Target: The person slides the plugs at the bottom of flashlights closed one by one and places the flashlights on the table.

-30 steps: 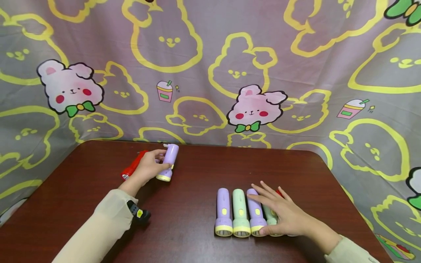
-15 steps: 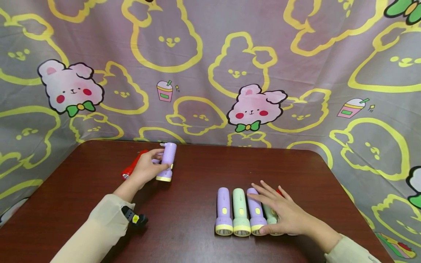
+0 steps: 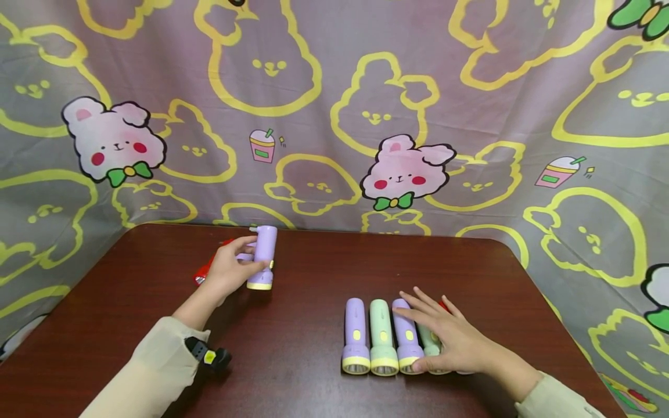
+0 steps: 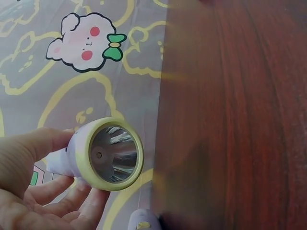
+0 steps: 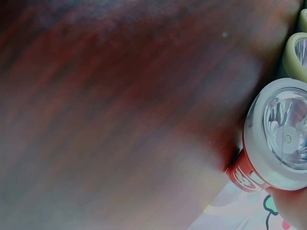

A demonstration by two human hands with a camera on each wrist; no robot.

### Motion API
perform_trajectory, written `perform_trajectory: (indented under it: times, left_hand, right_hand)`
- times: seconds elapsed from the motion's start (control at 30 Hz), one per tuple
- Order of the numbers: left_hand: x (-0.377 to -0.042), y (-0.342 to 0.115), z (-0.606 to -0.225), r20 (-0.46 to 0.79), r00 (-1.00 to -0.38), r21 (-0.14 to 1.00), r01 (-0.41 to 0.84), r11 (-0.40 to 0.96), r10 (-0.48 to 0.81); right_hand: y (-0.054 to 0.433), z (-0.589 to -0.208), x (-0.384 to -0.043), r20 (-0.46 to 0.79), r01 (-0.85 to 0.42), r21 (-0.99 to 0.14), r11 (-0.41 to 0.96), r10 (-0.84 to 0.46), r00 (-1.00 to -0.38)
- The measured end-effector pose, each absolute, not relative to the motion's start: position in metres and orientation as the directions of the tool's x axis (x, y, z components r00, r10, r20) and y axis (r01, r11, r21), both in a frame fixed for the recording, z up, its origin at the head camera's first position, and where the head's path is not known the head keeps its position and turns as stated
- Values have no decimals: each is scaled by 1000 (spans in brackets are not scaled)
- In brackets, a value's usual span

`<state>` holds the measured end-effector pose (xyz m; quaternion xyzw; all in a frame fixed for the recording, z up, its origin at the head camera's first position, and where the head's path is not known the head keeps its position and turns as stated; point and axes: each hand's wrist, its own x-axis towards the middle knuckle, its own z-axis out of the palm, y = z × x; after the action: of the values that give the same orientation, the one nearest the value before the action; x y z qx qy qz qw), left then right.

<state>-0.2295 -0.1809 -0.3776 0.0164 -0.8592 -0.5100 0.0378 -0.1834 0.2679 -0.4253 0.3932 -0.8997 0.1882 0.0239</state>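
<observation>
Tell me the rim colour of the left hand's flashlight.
The rim is pale yellow, clearest in the left wrist view.

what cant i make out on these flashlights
Head: much of the leftmost slim red flashlight, behind the left hand.
Head: much of the rightmost pale green flashlight, behind the right hand.
Right wrist: part of the white-rimmed red flashlight, past the right edge.
Left wrist: rest of the lower purple flashlight, past the bottom edge.

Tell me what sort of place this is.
Probably an indoor tabletop area, perhaps set up for recording, though the wider room is out of view. A dark reddish-brown table stands before a wrinkled cartoon-rabbit backdrop cloth, with flashlights lined up on it.
</observation>
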Motion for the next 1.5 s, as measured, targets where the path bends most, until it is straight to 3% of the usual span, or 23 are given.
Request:
perform_trajectory:
  times: [1.5]
  left_hand:
    - [-181,-152,-368,96,-995,932,76,354,-40]
  right_hand:
    - [268,-425,-186,182,-713,-336,615,-701,-690]
